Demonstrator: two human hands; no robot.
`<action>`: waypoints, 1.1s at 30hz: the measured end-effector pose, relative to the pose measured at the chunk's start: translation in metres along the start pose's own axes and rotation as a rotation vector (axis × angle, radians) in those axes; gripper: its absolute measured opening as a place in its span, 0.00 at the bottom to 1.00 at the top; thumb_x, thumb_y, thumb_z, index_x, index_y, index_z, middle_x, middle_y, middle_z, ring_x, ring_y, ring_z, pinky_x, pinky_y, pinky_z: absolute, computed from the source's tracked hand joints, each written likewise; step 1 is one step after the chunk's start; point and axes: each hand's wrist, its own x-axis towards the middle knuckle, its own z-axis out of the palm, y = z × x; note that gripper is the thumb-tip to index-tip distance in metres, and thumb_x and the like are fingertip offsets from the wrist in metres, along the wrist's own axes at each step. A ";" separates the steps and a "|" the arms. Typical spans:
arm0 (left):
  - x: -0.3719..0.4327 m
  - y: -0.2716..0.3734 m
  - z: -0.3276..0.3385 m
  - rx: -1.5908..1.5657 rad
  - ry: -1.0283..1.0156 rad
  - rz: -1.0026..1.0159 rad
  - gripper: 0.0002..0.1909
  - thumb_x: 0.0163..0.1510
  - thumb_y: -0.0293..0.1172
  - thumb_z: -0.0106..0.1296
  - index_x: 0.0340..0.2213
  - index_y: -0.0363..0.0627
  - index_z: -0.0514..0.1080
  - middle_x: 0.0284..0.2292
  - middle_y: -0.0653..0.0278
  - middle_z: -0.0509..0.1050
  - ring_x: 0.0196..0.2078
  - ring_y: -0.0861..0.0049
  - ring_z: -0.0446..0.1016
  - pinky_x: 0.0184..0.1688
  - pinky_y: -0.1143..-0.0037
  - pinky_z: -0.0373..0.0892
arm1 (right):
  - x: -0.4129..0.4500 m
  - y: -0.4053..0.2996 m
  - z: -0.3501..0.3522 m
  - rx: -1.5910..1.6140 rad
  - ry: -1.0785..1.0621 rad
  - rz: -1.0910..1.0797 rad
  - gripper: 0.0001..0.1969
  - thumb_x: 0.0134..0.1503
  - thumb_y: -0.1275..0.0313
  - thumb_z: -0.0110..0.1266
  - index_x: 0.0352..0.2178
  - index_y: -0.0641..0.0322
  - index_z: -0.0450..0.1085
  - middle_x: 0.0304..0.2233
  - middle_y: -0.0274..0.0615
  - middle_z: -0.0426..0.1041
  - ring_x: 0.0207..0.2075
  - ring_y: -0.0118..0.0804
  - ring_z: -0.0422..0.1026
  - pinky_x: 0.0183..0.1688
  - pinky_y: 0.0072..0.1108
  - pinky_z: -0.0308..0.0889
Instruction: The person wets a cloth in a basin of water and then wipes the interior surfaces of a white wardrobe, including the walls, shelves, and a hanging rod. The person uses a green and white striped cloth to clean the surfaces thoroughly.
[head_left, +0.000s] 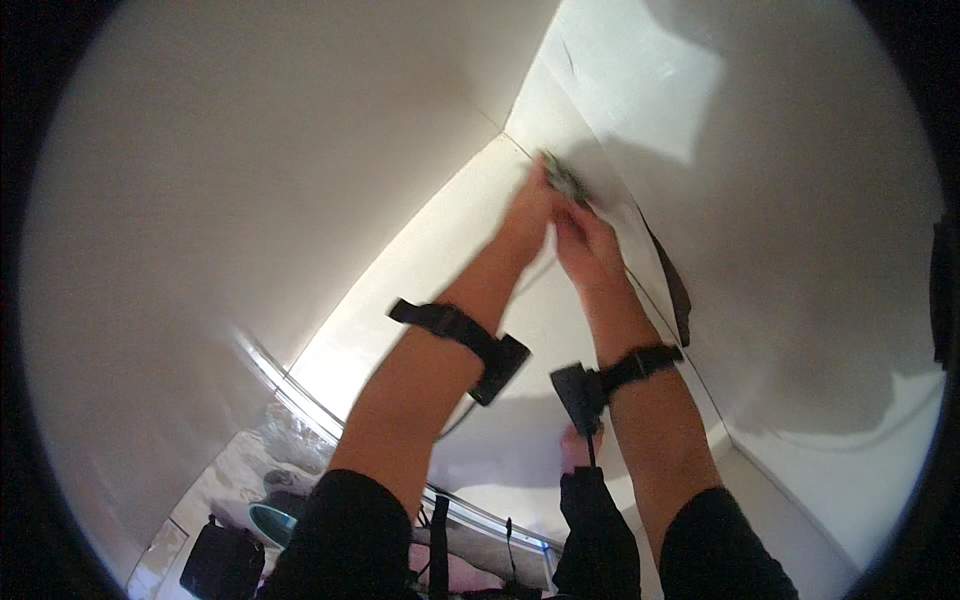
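Against the joint between the pale floor panel and the wall, a blurred grey-green pad or cloth (564, 177) is at the fingertips of my left hand (534, 201). My right hand (589, 238) is just below and to the right, its fingers bent and touching or almost touching the left hand and the lower end of the pad. Blur hides whether its fingers also grip the pad. Both forearms wear black straps with small black devices (501, 369). A thin pale cord or line runs down behind my left forearm.
A curved metal rail (304, 409) crosses the lower left. Beyond it are a teal-rimmed basin (271, 523) and a black bag or box (223, 559). A bare foot (577, 446) and black-clothed leg are low in the middle. A dark strip (670, 281) is by the right wall.
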 end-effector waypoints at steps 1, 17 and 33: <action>0.007 0.006 -0.011 -0.228 0.020 0.135 0.39 0.40 0.19 0.39 0.55 0.37 0.38 0.41 0.51 0.62 0.39 0.67 0.64 0.42 0.77 0.63 | 0.005 0.000 0.011 -0.669 -0.262 -0.375 0.11 0.54 0.71 0.46 0.35 0.69 0.67 0.35 0.40 0.69 0.37 0.24 0.64 0.41 0.14 0.60; 0.032 -0.024 -0.014 -0.585 -0.039 0.064 0.37 0.40 0.18 0.41 0.52 0.35 0.42 0.33 0.57 0.64 0.34 0.72 0.65 0.34 0.77 0.65 | 0.001 -0.014 0.012 -0.889 -0.217 -0.134 0.16 0.54 0.69 0.43 0.40 0.72 0.63 0.38 0.46 0.68 0.41 0.33 0.65 0.46 0.19 0.58; -0.052 -0.008 0.097 0.119 0.177 0.438 0.45 0.39 0.19 0.44 0.56 0.54 0.36 0.52 0.49 0.55 0.48 0.64 0.62 0.48 0.73 0.59 | -0.061 -0.057 -0.047 1.260 -0.289 0.411 0.18 0.57 0.78 0.31 0.49 0.76 0.49 0.47 0.56 0.57 0.49 0.41 0.60 0.54 0.27 0.55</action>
